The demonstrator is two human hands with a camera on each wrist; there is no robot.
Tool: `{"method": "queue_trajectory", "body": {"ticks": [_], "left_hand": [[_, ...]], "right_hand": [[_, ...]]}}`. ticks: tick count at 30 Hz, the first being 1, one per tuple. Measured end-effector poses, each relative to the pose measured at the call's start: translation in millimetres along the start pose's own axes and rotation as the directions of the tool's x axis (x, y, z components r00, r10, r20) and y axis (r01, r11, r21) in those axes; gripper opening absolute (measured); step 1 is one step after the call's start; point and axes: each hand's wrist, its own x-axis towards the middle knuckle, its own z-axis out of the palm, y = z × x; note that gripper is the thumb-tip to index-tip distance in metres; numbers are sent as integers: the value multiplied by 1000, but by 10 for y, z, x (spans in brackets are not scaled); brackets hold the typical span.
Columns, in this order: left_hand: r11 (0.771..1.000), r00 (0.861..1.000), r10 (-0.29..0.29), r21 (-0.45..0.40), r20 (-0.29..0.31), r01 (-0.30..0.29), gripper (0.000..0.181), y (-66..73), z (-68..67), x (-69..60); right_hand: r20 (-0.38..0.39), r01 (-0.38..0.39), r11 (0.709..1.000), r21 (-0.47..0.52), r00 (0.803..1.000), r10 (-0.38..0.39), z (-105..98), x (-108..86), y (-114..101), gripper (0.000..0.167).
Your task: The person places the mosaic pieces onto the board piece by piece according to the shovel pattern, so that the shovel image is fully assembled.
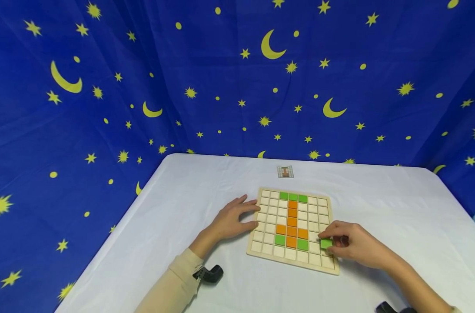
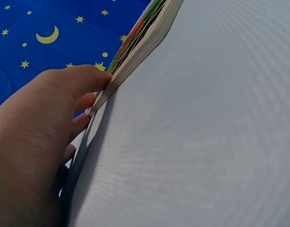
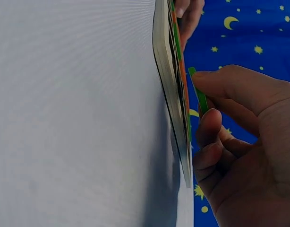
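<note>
A square wooden grid board lies on the table, its cells mostly pale. Orange tiles form an upright column with a short crossbar low down. Three green tiles top the column, and a green tile and another green tile flank its foot. Between thumb and fingers, my right hand pinches a loose green tile just above the board's right side. My left hand touches the board's left edge with its fingers extended; the left wrist view shows the thumb against the rim.
Behind the board lies a small picture card with a grid and brown figure. A white cloth covers the table. Blue curtains with yellow moons and stars hang behind and at the sides. A black wrist device sits at my left cuff.
</note>
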Motion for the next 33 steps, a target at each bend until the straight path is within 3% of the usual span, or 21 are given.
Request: {"method": "queue_trajectory", "body": {"ticks": [33], "left_hand": [[1000,1000,16,2,-8,-16,49,-25,6,6]], "right_hand": [[66,68,998,15,995,-68,169,186,-137,26]]}}
